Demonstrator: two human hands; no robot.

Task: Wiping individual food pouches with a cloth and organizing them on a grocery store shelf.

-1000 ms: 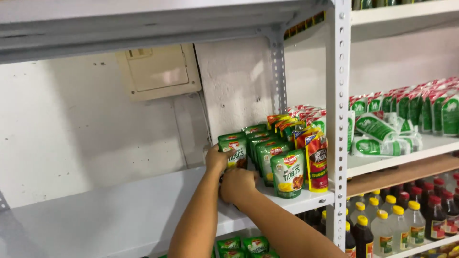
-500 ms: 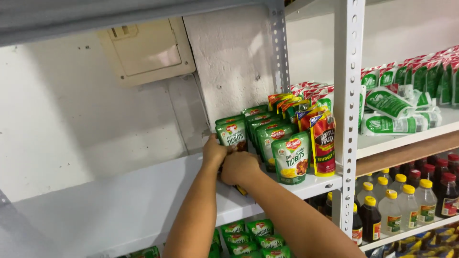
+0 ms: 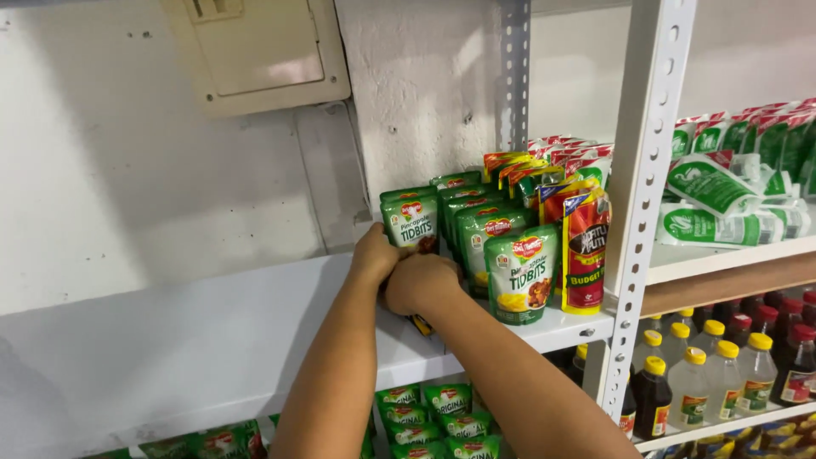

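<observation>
You're seeing glossy plastic green pouches [image 3: 520,274] sitting on a smooth painted metal shelf [image 3: 212,340], against a rough plastered wall [image 3: 425,76].

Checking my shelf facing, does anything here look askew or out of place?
Mostly tidy. On the neighbouring shelf, two green-and-white pouches lie tipped on their sides while those behind stand upright. The green pouches by both hands stand straight.

Left hand [image 3: 374,255] and right hand [image 3: 419,282] together at green pouches [image 3: 463,225] on white shelf [image 3: 212,340], bottles [image 3: 714,365] below
</observation>
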